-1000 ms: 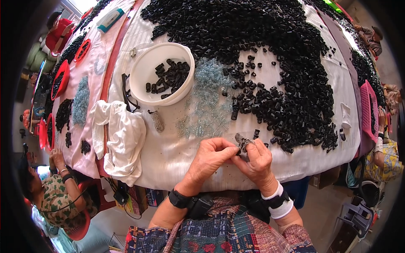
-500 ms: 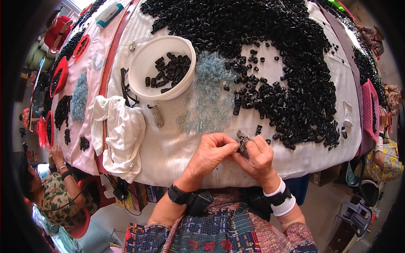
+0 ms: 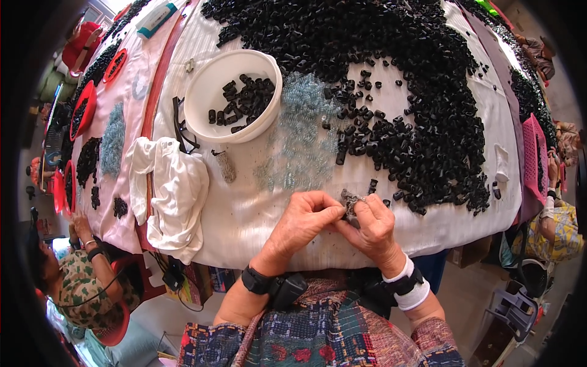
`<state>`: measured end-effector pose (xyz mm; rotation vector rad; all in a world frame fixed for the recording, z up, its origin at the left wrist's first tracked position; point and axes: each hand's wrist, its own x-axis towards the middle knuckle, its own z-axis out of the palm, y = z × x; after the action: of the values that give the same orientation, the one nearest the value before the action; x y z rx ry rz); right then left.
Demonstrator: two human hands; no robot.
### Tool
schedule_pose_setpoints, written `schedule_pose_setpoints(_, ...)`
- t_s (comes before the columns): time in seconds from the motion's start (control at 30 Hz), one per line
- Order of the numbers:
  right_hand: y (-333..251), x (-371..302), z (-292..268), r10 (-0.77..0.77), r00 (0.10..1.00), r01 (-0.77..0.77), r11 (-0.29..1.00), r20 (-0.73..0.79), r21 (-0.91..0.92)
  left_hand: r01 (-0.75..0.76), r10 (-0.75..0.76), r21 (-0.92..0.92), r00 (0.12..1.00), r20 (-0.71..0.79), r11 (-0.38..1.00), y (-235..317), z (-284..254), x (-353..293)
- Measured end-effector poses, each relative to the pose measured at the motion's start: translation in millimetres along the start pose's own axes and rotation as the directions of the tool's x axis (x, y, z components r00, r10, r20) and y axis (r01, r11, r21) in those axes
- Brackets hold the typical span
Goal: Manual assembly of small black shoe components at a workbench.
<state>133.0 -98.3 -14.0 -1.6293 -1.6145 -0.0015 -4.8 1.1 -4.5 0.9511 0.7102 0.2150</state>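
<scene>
Effectively unchanged: left hand [image 3: 304, 219] pinched closed, contents hidden, beside right hand [image 3: 374, 225] gripping grey bundle [image 3: 350, 199], so close handwork continues above table [image 3: 241, 211].

In front of you is one wide white-covered table [image 3: 244, 244]. On your L stands a 2nd, pink-covered table [image 3: 116, 231], w/ a red-brown strip [image 3: 165, 67] running betw. them. At lower R you can see pale grey floor [image 3: 454, 301], w/ a cardboard box [image 3: 472, 260] near the table edge and a grey plastic seat [image 3: 513, 312] farther R. At lower L is a red plastic chair [image 3: 116, 333]. At far upper L there is a bright opening [image 3: 116, 5], window or door not clear; strong glare [image 3: 505, 48] lies at upper R.
</scene>
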Motion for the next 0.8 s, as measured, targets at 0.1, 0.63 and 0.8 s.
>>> schedule_pose_setpoints(0.1,1.7,-0.5,1.2,0.033,0.999,-0.033,0.999,-0.026,0.004,0.047,-0.049,-0.036,0.997,-0.065,0.998,4.4,6.0,-0.7)
schedule_pose_setpoints(0.63,0.3,0.3,3.5,-0.024,0.998,0.023,0.999,-0.056,-0.034,0.025,-0.026,-0.012,0.999,-0.048,1.000,1.4,4.1,-0.5)
schedule_pose_setpoints(0.8,-1.0,1.5,3.1,-0.026,0.998,0.024,0.999,-0.059,-0.033,0.018,-0.018,0.005,0.999,-0.032,1.000,-1.0,1.3,0.4)
